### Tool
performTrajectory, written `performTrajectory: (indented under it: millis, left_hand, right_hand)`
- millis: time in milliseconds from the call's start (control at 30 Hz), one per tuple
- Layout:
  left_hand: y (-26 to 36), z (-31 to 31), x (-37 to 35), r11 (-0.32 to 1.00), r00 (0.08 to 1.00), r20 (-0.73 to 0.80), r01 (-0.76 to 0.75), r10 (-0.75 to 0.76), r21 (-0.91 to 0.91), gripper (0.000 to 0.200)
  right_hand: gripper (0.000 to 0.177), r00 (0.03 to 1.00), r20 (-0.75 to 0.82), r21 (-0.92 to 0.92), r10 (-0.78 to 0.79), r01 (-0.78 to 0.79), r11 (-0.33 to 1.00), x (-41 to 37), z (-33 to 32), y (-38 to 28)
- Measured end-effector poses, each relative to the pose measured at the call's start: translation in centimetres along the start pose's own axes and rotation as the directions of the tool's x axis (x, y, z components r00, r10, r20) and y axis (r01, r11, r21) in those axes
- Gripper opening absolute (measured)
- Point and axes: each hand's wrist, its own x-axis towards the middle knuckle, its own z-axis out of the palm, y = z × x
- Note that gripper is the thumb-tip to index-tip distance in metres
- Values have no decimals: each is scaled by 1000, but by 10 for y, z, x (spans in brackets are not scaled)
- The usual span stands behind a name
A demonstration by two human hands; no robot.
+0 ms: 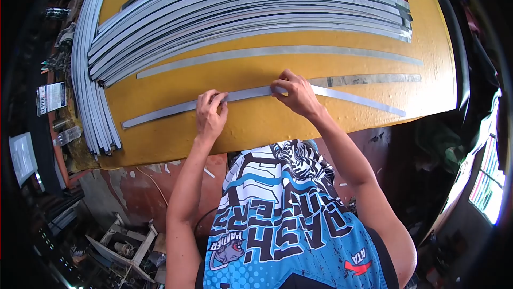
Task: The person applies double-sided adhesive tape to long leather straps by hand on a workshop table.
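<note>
Near the table's front edge, a long pale grey strip (360, 101) lies along a second strip with a worn, dark-patched surface (374, 79). On the left the two run together; to the right of my hands they spread apart. My left hand (211, 112) has its thumb and fingers curled together at the strip's near edge. Farther right, my right hand (295, 94) pinches the pale strip between thumb and fingers. The strip's material cannot be told. Another single grey strip (278, 51) lies just beyond, touched by neither hand.
A thick pile of grey strips (240, 14) covers the far part of the yellow table (176, 142). Another bundle of strips (88, 64) lies crosswise along the left side, hanging over the front edge. Below left stands a wooden frame (125, 246). A bright window (489, 177) is at right.
</note>
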Motion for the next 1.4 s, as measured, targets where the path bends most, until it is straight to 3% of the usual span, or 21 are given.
performTrajectory:
  millis: [700,800,867,1100,1400]
  left_hand:
    - [11,6,8,997,997,-30,72,-71,20,20]
    - [13,16,12,999,999,-9,50,-50,-11,18]
    - [12,27,14,994,998,8,-62,63,-88,19]
    - [34,37,24,978,991,19,-129,133,-162,22]
    - [26,44,24,975,989,-5,-147,148,-169,22]
  right_hand:
    - [18,1000,-3,-27,5,-5,1000,0,2,-1]
    - [18,1000,-4,-44,4,-4,999,0,1,-2]
    - [18,1000,-9,-44,5,-5,999,0,2,-2]
    - [17,999,-37,-77,4,-7,997,0,2,-5]
    - [23,992,98,14,85,-87,996,-2,-29,-6]
